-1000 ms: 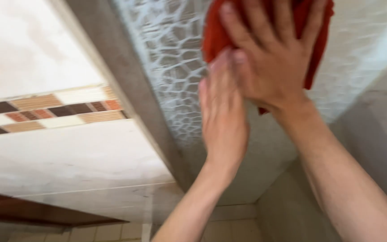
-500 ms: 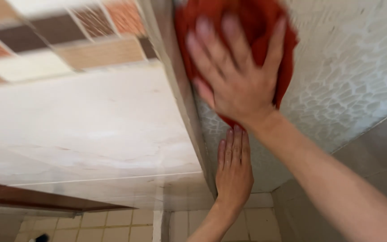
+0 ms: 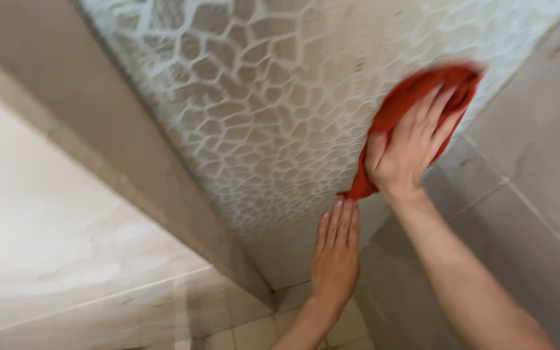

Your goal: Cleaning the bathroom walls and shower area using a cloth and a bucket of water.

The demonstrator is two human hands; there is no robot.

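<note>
Cloth (image 3: 416, 104), red, crumpled, under flat right hand (image 3: 406, 152); left hand (image 3: 336, 249) open on pebbled glass (image 3: 260, 97).

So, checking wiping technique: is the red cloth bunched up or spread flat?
Mostly spread flat: the red cloth lies under the right hand's open palm against the patterned glass panel, one corner hanging down.

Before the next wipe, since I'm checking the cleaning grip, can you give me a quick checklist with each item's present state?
1. Red cloth pressed flat under the right hand: ok.
2. Left hand braced flat on the patterned glass panel: ok.
3. Cloth fully gathered: not ok, a corner hangs below the right hand.
4. Left hand out of the cloth's way: ok, it lies below the cloth.
5. Panel wiped clean: cannot tell, the picture is blurred.
</note>
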